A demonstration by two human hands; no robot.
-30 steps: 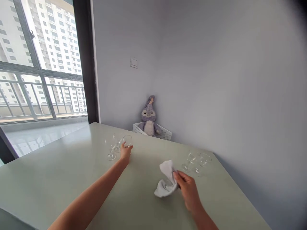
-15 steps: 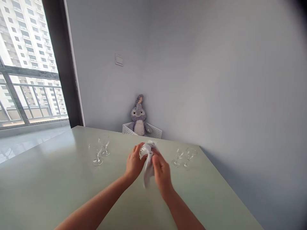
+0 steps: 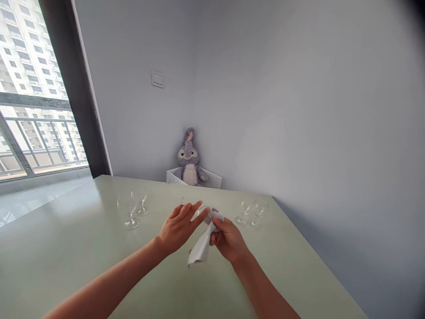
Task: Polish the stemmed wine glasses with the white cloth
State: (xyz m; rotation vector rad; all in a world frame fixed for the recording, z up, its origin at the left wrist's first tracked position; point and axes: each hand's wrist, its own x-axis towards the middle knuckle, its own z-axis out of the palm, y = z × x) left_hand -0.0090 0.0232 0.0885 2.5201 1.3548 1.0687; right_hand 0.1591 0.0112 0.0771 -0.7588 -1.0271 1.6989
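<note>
The left hand (image 3: 177, 228) has uncurled, fingers spread beside the glass (image 3: 209, 217); the right hand (image 3: 232, 241) grips the white cloth (image 3: 201, 248) against it, seemingly carrying its weight alone.

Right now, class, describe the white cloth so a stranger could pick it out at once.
Across the pale green table, find the right hand near the middle. The white cloth hangs from its grip. Unlike the clear stemmed glasses to either side, it is limp and opaque.
</note>
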